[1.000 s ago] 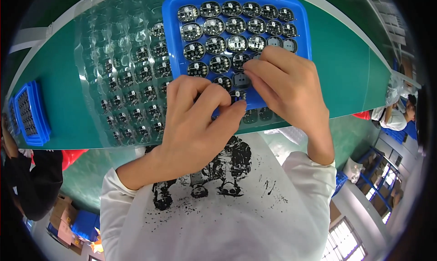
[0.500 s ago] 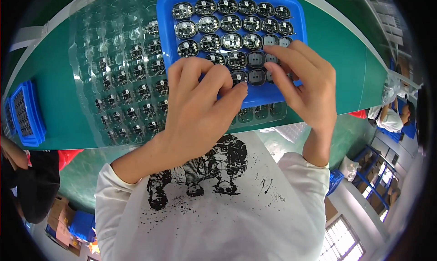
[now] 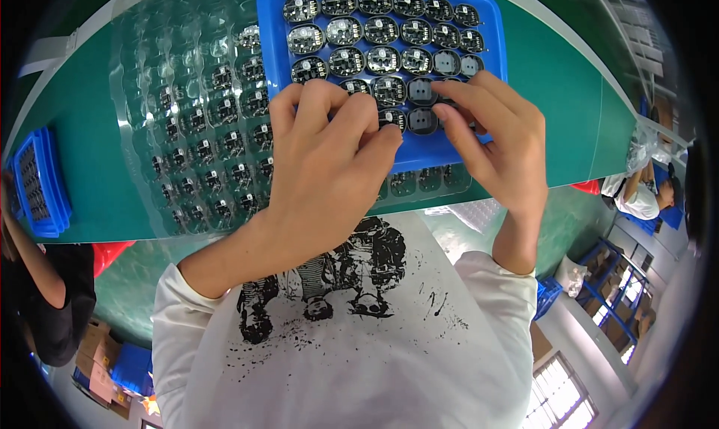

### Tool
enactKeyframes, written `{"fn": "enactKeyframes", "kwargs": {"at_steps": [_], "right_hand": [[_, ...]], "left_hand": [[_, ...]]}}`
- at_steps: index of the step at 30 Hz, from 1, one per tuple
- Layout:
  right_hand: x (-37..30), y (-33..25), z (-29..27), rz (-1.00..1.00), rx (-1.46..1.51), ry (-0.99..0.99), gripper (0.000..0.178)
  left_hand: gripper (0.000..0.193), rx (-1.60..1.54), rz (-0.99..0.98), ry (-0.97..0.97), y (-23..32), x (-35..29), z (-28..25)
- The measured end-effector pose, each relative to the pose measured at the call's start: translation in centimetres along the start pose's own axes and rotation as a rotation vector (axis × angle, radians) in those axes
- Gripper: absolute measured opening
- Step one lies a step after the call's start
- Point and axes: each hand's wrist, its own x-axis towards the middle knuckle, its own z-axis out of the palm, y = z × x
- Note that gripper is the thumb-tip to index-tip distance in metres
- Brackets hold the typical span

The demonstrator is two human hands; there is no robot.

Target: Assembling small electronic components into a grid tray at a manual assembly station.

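Observation:
A blue tray holds rows of small rounded dark housings. Most have a circuit board inside; several toward the lower right, such as this grey housing, show a bare inside with no board. My left hand is curled over the tray's near left part, thumb beside a housing with a board. Its fingertips are hidden, so what they grip cannot be made out. My right hand hovers at the right side, thumb and index finger apart beside the grey housings, with nothing visible between them.
Left of the blue tray, partly under it, lies a clear plastic blister tray with several loose circuit boards in its pockets. Stacked blue trays stand at the green table's left end. Another person's arm is beside them.
Both hands stay over the same part of the tray, with the left fingers shifted slightly. My right hand has dropped a little. At far left, the other person's arm has moved up toward the stacked trays.

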Motion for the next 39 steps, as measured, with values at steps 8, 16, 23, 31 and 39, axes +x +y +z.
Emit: {"fn": "enactKeyframes", "kwargs": {"at_steps": [8,16,23,31,39], "right_hand": [[0.6,-1.7,0.8,-0.012,0.058,-0.037,0.021],[1.3,-4.8,1.2,-0.153,0.019,-0.017,0.024],[6.5,-7.5,6.1,-0.384,0.028,-0.149,0.018],[8.7,-10.4,12.0,-0.385,-0.229,-0.225,0.007],[7.4,-8.2,6.5,-0.324,-0.073,-0.098,0.008]], "left_hand": [[0.025,0.065,-0.065,-0.129,0.1,-0.1,-1.4],[0.026,0.230,-0.310,0.073,-4.1,-1.9,-10.9],[0.025,0.378,-0.420,0.029,-8.2,-6.0,-13.8],[0.018,0.346,-0.297,-0.048,-10.4,-2.9,-10.6],[0.006,0.311,-0.384,-0.029,-10.1,-2.5,-10.3]]}}
